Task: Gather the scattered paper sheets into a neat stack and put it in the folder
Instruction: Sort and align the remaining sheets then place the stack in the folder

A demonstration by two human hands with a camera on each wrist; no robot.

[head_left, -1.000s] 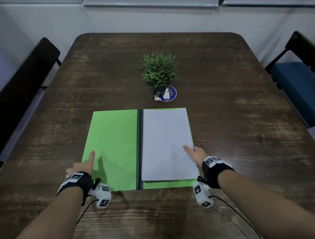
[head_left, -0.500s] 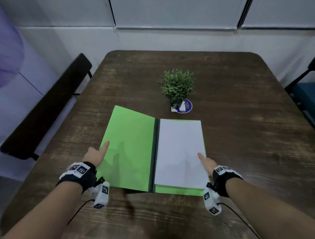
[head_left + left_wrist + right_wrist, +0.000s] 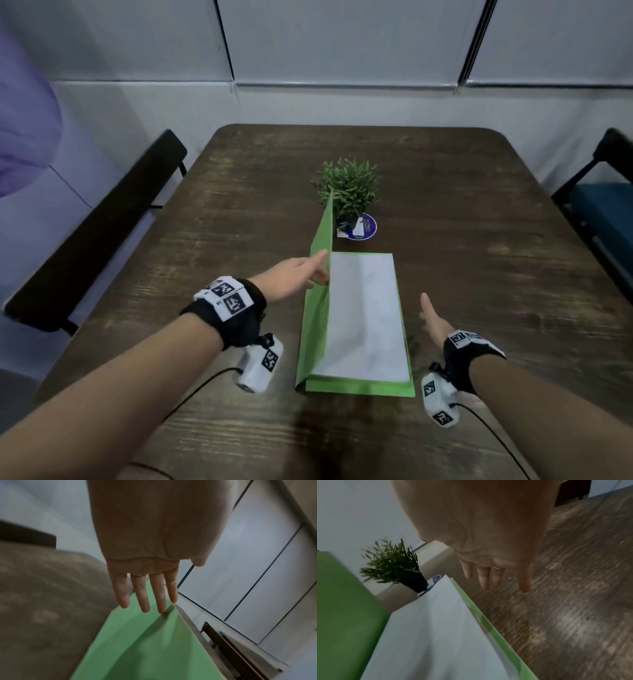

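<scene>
Fingers (image 3: 145,596) of the left hand (image 3: 296,279) are held straight and pressed against the outer face of the green folder (image 3: 317,318) cover, which is raised nearly upright over the paper stack (image 3: 364,315) lying on the folder's right half. Beside the folder's right edge the right hand (image 3: 432,320) is kept flat and outstretched above the table (image 3: 496,274), nothing being held. Just beyond the folder's far edge a potted plant (image 3: 349,186) is seen.

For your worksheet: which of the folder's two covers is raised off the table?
The left cover, standing nearly upright with the left hand pushing it; the right cover lies flat under the paper.
</scene>
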